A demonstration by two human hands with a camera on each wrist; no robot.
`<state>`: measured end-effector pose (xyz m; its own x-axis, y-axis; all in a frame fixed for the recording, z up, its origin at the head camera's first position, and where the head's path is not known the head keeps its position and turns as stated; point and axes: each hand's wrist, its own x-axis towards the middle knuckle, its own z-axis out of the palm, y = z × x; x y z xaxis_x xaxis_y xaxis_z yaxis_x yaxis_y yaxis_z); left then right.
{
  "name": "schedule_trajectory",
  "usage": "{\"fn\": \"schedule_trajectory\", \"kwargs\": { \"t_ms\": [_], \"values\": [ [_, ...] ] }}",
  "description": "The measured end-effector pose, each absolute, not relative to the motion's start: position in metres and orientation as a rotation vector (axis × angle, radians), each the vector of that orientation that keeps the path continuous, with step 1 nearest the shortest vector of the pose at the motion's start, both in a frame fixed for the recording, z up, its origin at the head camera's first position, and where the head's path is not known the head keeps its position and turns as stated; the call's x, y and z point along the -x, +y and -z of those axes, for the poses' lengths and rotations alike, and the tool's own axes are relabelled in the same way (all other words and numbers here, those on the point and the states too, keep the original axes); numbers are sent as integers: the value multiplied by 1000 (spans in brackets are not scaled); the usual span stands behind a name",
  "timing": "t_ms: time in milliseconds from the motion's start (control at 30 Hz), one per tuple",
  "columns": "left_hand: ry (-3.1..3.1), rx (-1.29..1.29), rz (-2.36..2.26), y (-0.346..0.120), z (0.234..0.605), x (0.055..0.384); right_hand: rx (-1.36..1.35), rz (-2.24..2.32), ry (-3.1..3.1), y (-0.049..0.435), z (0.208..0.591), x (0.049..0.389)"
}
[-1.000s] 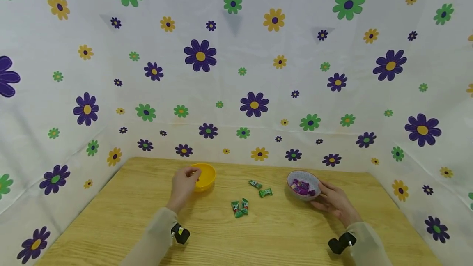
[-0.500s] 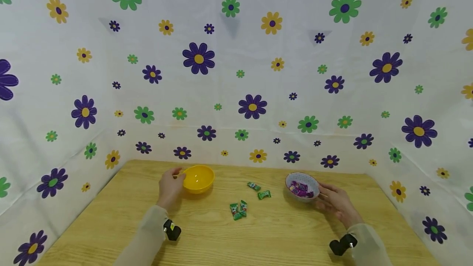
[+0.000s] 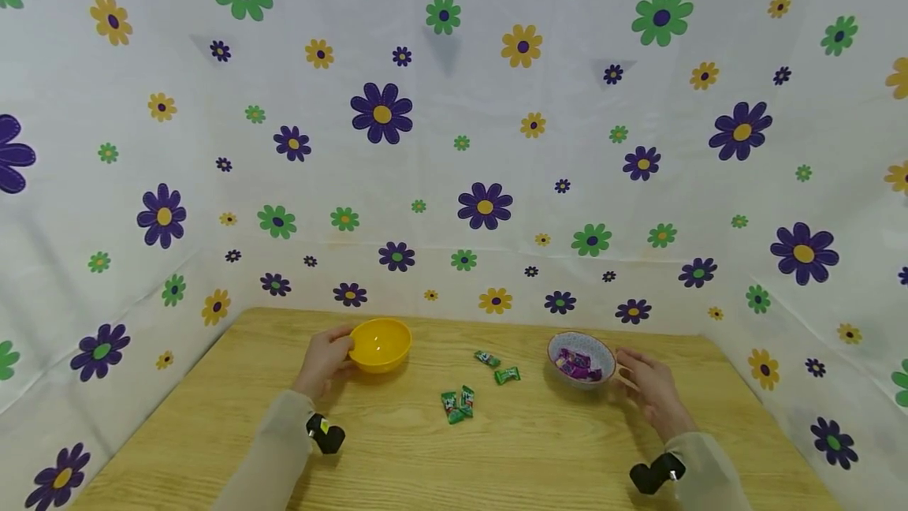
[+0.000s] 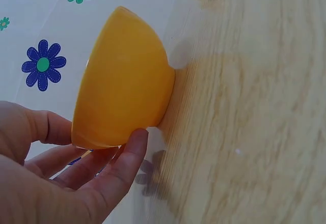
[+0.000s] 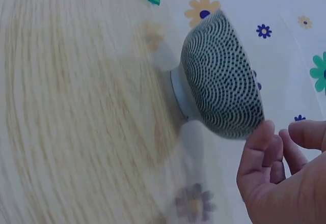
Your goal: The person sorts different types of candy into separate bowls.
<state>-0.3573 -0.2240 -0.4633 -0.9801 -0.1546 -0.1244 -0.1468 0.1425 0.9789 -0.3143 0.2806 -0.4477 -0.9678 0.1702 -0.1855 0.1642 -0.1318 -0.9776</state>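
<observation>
My left hand (image 3: 325, 357) is at the left side of a yellow bowl (image 3: 381, 347) standing on the table. In the left wrist view, the thumb reaches the rim and the fingers (image 4: 119, 170) lie against the outer wall, holding it. To the right stands a patterned bowl (image 3: 559, 375) with a reddish rim and several purple-wrapped candies (image 3: 578, 363) inside. Beside its right edge is my right hand (image 3: 651, 393). The right wrist view shows a fingertip (image 5: 262, 132) close against that rim, the thumb apart from it; whether they touch is unclear.
Several green-wrapped candies lie between the bowls: one pair (image 3: 457, 404) nearer me, another candy (image 3: 507, 374) and one more (image 3: 486, 357) farther back. A flower-print curtain (image 3: 454, 180) hangs round the back and sides of the wooden table (image 3: 496, 456).
My left hand has moved left from over the yellow bowl to its side, and that bowl now shows fully. My right hand's fingers have loosened from the patterned bowl and drawn slightly right.
</observation>
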Motion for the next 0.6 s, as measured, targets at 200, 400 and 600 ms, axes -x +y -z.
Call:
{"fn": "schedule_trajectory", "kwargs": {
  "t_ms": [200,400,600],
  "values": [
    [-2377,-323,2032,-226,462,356,350,-2336,-2041,265,438,311],
    [-2354,-331,2042,-229,463,357,168,-2475,-2013,243,434,310],
    [-2356,-337,2032,-229,465,357,-86,-2442,-2146,224,444,312]
  ]
}}
